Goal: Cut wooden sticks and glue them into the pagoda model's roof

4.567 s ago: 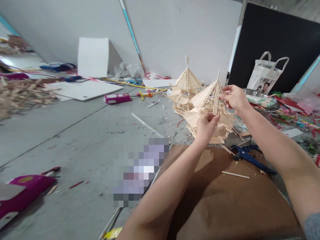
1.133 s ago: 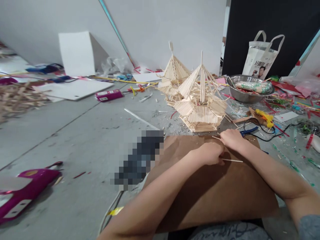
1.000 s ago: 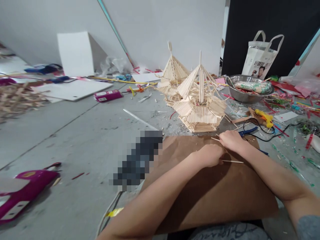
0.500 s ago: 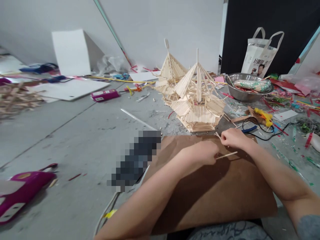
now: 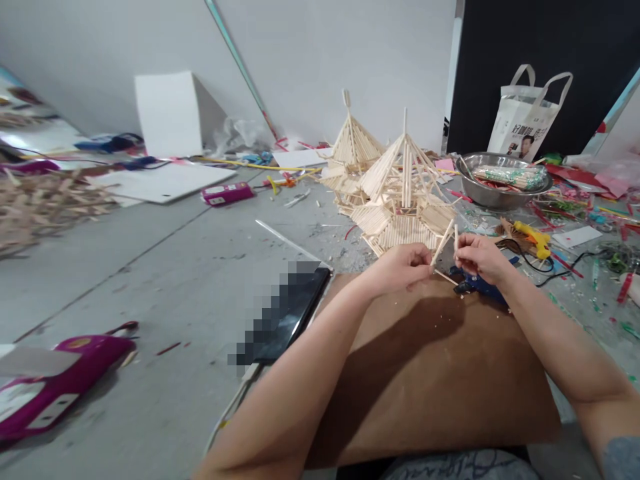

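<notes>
My left hand [image 5: 406, 265] is closed in a pinch on a thin wooden stick [image 5: 443, 243], which slants up toward the right. Close beside it, my right hand [image 5: 477, 256] grips a shorter wooden stick piece [image 5: 456, 236], held nearly upright. The two sticks are apart at their tops. Below my right hand, blue-handled pliers [image 5: 483, 288] lie on a brown board [image 5: 430, 373] across my lap. Another thin stick [image 5: 446, 277] runs between my left hand and the pliers; whether it is held or lying, I cannot tell. Just behind my hands stands a pavilion model [image 5: 407, 223] of wooden sticks.
A second stick pavilion [image 5: 353, 143] stands behind the first. A tablet-like dark screen [image 5: 287, 330] lies left of the board. On the floor are magenta devices [image 5: 90, 373], a yellow glue gun [image 5: 534, 239], a metal bowl [image 5: 493, 197] of packed sticks, and scattered scraps.
Both hands have risen, and the sticks in them now point up close together. The blue pliers now show on the board under my right hand. The view has shifted slightly left.
</notes>
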`<state>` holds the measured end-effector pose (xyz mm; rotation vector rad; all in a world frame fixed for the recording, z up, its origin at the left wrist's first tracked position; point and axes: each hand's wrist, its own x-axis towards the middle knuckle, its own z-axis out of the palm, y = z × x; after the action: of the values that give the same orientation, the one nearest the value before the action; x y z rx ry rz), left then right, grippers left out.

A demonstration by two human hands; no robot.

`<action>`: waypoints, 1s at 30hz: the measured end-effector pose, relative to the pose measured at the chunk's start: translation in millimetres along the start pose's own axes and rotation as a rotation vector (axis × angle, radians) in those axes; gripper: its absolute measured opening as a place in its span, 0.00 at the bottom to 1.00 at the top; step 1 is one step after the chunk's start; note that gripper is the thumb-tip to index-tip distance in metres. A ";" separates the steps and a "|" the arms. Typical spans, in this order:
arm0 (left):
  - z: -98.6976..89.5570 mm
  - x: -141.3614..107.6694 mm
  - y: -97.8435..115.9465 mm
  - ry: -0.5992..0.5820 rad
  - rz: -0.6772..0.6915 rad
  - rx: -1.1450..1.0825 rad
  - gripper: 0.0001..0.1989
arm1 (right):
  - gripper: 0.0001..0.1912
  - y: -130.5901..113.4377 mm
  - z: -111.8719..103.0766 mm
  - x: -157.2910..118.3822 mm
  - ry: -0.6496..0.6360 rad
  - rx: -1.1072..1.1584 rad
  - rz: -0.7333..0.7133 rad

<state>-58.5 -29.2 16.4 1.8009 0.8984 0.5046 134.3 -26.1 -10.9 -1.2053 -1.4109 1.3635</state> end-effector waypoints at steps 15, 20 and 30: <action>25.4 15.0 -20.3 0.541 0.195 -0.390 0.11 | 0.09 -92.0 24.0 73.8 0.281 -0.574 -0.347; 25.8 17.0 -23.6 0.540 0.208 -0.417 0.11 | 0.08 -99.2 28.3 71.1 0.274 -0.640 -0.327; 24.8 16.1 -18.4 0.555 0.227 -0.543 0.11 | 0.08 -47.2 -3.2 -4.4 0.044 -0.909 -0.047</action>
<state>-37.4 -28.1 -11.4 1.2773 0.8127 1.3041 133.8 -27.6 36.5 -1.7154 -2.0968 0.6230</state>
